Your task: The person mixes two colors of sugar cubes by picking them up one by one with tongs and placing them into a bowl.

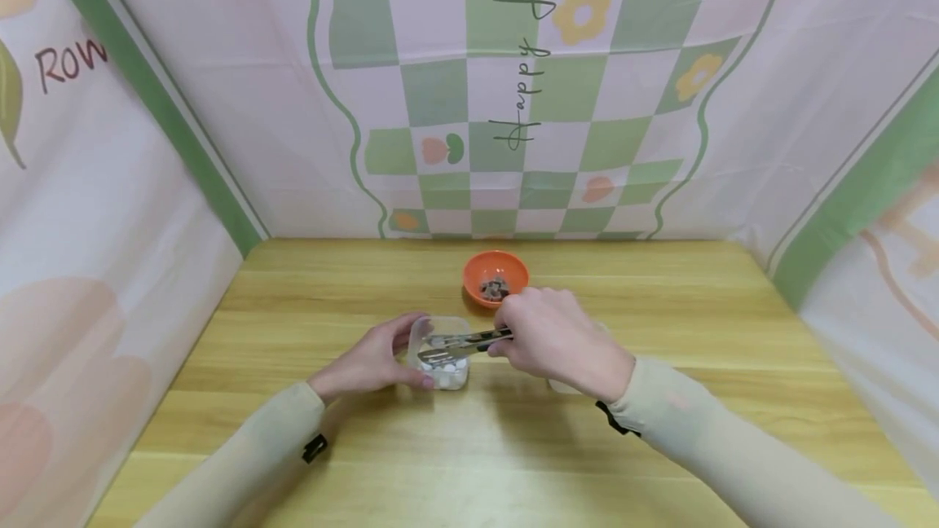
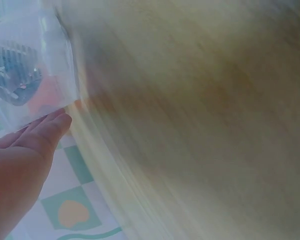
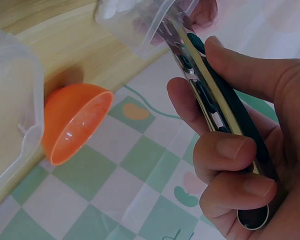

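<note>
My right hand (image 1: 561,341) grips a pair of metal tongs (image 1: 477,339) with dark handle grips, the fingers curled round them in the right wrist view. The slotted tong heads reach into a clear plastic box (image 1: 458,381), over several small white pieces (image 1: 443,373) at its bottom. From the left side, my left hand (image 1: 374,357) holds this box, thumb at the near side and fingers at the far side. Its fingers (image 2: 47,131) lie along the box wall in the left wrist view. Just behind the tongs stands an orange bowl (image 1: 475,274) with small brownish-grey pieces (image 1: 494,289).
A second clear plastic box (image 3: 32,75) stands to the right of the bowl, mostly hidden under my right forearm in the head view. The wooden table (image 1: 330,283) ends against printed cloth walls (image 1: 433,96) at the back and both sides.
</note>
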{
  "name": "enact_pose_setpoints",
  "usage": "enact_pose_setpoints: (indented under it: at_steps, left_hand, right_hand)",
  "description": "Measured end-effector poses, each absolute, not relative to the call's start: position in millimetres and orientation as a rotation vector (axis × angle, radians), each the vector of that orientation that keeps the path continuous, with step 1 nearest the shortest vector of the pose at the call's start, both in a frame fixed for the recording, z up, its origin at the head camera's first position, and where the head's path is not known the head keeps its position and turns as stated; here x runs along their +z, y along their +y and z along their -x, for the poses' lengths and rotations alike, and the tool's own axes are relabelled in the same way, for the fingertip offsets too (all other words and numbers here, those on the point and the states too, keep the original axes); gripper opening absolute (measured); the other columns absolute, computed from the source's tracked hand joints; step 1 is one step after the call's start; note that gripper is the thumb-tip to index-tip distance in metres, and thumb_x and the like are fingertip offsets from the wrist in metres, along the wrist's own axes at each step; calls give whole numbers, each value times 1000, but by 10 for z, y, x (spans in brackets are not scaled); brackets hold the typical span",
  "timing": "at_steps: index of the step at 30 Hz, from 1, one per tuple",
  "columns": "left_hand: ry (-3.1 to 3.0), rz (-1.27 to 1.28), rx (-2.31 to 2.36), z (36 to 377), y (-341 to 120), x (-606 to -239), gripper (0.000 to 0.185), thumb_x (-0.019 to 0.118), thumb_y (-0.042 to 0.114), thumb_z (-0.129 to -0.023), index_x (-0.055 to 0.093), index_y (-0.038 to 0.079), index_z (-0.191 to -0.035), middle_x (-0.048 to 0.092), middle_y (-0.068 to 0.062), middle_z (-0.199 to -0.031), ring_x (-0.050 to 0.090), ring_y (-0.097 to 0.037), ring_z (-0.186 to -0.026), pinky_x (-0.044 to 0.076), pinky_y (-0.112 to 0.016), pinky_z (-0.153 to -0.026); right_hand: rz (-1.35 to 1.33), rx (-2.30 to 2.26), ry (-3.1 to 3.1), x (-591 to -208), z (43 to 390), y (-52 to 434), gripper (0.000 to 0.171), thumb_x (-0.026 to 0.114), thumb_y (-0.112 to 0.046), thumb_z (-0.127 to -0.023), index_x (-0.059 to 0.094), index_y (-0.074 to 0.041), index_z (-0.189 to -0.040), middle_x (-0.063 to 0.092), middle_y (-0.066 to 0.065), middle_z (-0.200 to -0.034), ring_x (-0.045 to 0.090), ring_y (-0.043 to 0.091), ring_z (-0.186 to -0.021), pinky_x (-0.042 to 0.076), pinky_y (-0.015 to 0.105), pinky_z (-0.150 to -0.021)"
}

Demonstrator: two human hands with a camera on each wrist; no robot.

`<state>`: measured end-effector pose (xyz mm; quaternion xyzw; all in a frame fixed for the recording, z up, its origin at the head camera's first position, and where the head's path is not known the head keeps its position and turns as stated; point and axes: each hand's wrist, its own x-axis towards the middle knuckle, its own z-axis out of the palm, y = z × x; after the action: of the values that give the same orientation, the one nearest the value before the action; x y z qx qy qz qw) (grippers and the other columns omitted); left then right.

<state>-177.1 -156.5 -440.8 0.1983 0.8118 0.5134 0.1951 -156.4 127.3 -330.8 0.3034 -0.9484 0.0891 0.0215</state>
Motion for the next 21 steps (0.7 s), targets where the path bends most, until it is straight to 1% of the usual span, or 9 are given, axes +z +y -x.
enact_pose_setpoints:
  at_steps: [8, 16, 21]
  left_hand:
    - [2287, -529, 1422, 1761, -1563, -4394, 105, 95, 19, -80, 32, 0, -162, 48, -15, -158, 46, -34, -145, 36, -47, -120]
    - [2303, -514, 1408, 1748, -1571, -4386, 103, 95, 21, -80, 35, 3, -162, 48, -13, -159, 46, -33, -145, 37, -48, -120]
    - [2303, -520, 1406, 1747, -1571, -4395, 104, 95, 22, -80, 34, 3, -162, 48, -13, -159, 46, -33, -145, 37, -48, -120]
  right_hand:
    - [-922, 221, -2967, -3317, 1573, 1212, 36, 91, -38, -84, 64, -27, -62, 51, -12, -54, 47, 11, -51, 40, 32, -42]
    - [-949, 221, -2950, -3338, 1585, 1209, 36, 90, -37, -84, 64, -27, -62, 50, -13, -54, 47, 10, -51, 41, 31, -43]
    - [-951, 238, -2942, -3351, 1585, 1220, 36, 91, -35, -84, 64, -26, -62, 49, -11, -53, 46, 10, -50, 40, 30, -42]
